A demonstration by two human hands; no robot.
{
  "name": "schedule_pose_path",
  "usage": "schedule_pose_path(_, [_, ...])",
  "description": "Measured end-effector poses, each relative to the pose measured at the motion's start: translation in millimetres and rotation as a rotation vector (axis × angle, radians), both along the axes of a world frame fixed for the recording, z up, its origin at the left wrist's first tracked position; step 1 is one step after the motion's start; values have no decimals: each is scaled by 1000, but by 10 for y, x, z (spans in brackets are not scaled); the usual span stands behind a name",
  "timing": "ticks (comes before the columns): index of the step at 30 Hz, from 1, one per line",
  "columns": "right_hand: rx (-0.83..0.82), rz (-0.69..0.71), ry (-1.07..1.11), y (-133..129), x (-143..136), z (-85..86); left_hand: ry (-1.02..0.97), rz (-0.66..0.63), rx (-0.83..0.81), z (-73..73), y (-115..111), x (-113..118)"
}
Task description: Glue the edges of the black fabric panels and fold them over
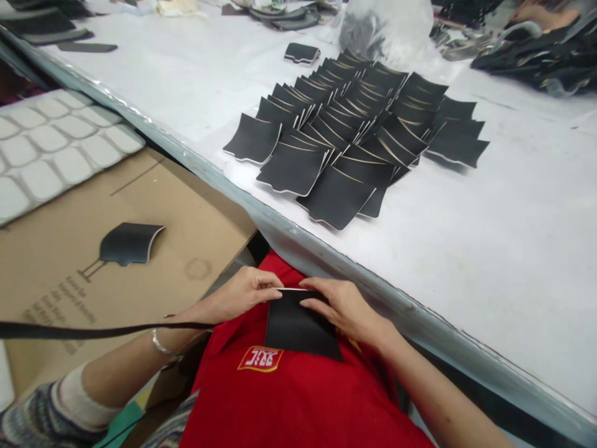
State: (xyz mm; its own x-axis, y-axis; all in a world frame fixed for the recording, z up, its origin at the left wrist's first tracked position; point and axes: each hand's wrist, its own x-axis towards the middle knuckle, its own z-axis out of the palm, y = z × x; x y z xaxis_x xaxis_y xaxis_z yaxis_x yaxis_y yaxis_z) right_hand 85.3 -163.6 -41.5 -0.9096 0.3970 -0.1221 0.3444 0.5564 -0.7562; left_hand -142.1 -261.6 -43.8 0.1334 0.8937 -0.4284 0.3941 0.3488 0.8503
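"While the flat black leather-like piece [301,326] is held over the red cloth apron [280,398], how is its pale upper edge gripped?"

"By both bare hands. Its left end is pinched by the left hand [254,291], which is nearly closed, with the thumb laid on the front and the fingers behind. Near its right end, the edge is taken between the thumb and fingers of the right hand [338,305], which are only slightly parted."

"And what is seen on the white-covered desk [489,249]?"

"Many similar black pieces with pale edges [340,196] are spread in overlapping rows. Beyond them, a small folded black piece [301,53] is set apart, and a translucent plastic bag [387,31] is placed at the far side of the rows."

"Is anything laid to the left?"

"On the brown printed cardboard [186,218], a single curved black piece [130,242] is seen, well apart from the hands. Farther up, part of the board is covered by a white pad of rounded blocks [56,140]. The left forearm, by which a silvery bracelet [163,344] is worn, is crossed by a long black strap [107,330]."
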Motion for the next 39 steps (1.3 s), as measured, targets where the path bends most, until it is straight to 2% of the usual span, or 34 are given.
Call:
schedule_pose_path(3, [42,51,-54,-15,-108,46,5,-6,-11,30,-8,39])
schedule_pose_path(10, [-68,30,-28,-15,-209,13,86,47,-15,117,-42,110])
schedule_pose_path(17, [-37,49,-37,-26,-268,-2,144,17,30,183,-5,133])
schedule_pose_path(22, [-87,8,-17,-31,-277,-31,54,23,-39,112,4,82])
schedule_pose_path(27, [-72,18,-38,-19,-237,-42,-110,82,-113,11,18,63])
schedule_pose_path(30, [-32,35,-39,-15,-257,-67,-156,67,-33,25,25,76])
schedule_pose_path(33, [-40,50,3,5,-321,-91,-65,69,77,73,49,79])
schedule_pose_path(39, [-203,31,35,106,-290,-103,-119,154,57,113,32,-67])
